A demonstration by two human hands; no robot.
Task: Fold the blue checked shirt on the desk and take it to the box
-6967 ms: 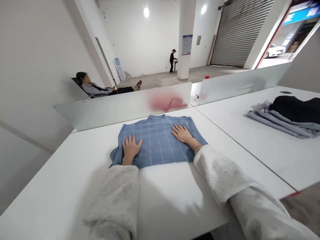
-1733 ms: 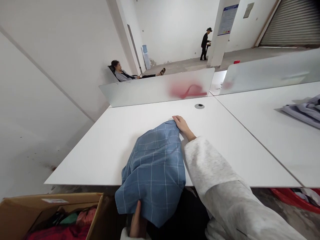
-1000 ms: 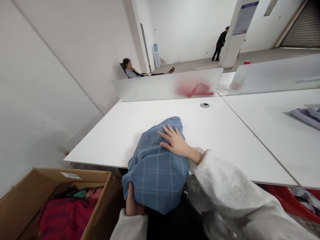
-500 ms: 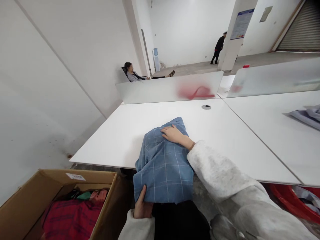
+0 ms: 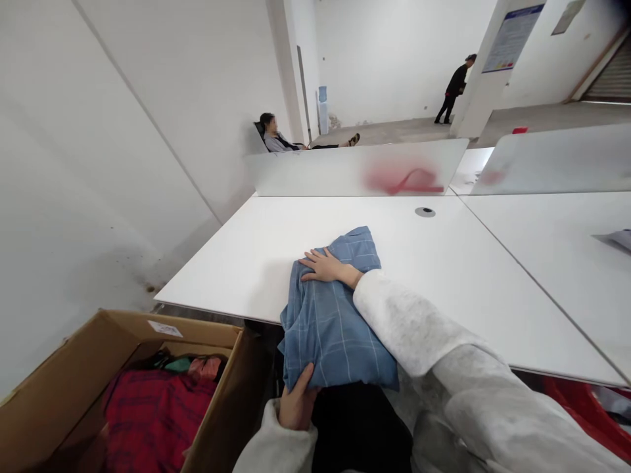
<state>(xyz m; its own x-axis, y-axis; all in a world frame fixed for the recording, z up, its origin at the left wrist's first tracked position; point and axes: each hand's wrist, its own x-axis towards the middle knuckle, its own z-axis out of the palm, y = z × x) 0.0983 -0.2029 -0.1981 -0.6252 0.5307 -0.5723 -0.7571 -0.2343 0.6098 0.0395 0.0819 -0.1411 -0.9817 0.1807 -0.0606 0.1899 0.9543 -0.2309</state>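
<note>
A blue checked garment (image 5: 340,335), loosely folded, lies partly on the white table (image 5: 236,263) and hangs over its front edge towards me. My left hand (image 5: 298,402) pinches its near left corner, thumb on top and the other fingers hidden beneath the cloth. Flat on the far left part of the garment rests my right hand (image 5: 324,266), fingers spread. Creases run across the cloth between the two hands.
A cardboard box (image 5: 241,368) with a red checked cloth (image 5: 152,414) and other clothes stands at lower left. Frosted panels (image 5: 315,174) line the table's back. A red container (image 5: 582,407) sits at lower right, a grey cloth (image 5: 618,238) at far right. Two people are in the background.
My right hand has slid left across the garment, and its fingers are more spread. The left hand keeps its grip on the near corner. The whole view has shifted slightly.
</note>
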